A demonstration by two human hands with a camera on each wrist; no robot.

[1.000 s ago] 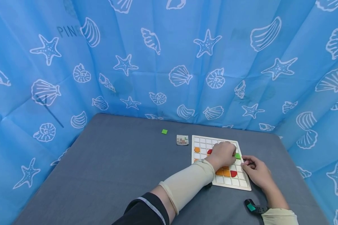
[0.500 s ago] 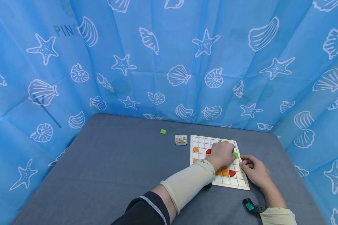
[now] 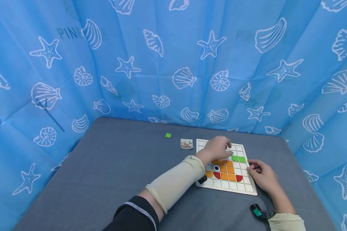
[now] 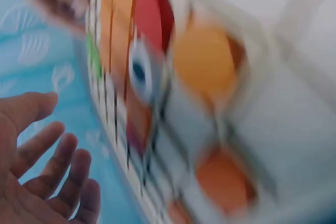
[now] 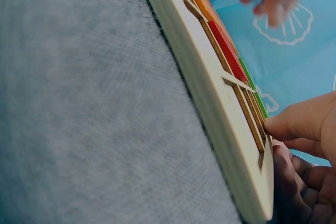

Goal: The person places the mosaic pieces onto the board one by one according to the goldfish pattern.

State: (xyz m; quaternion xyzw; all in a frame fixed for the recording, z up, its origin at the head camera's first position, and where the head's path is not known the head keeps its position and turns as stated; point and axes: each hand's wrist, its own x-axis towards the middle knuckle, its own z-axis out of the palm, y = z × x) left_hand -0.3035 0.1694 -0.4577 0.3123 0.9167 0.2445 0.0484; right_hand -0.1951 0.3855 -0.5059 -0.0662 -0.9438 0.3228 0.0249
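A pale wooden grid board (image 3: 245,187) lies on the right of the table, partly filled with coloured tiles. Orange tiles (image 3: 227,170) form a block on it, beside an eye tile (image 3: 216,168) and a red rounded piece (image 3: 239,178). Two green tiles (image 3: 238,158) sit side by side near its right edge. My left hand (image 3: 217,148) hovers over the board's upper left part; its fingers, spread loosely in the left wrist view, hold nothing. With thumb and curled fingers, my right hand (image 3: 263,176) holds the board's right edge. The left forearm hides the board's left part.
A loose green square tile (image 3: 168,135) lies towards the back of the grey table (image 3: 118,166). Left of the board is a small printed card (image 3: 186,144). A blue curtain with shells (image 3: 162,64) hangs behind and around the table.
My left hand has lifted off the green tiles and moved left and back, uncovering both of them and the orange block. The right hand has stayed at the board's edge.
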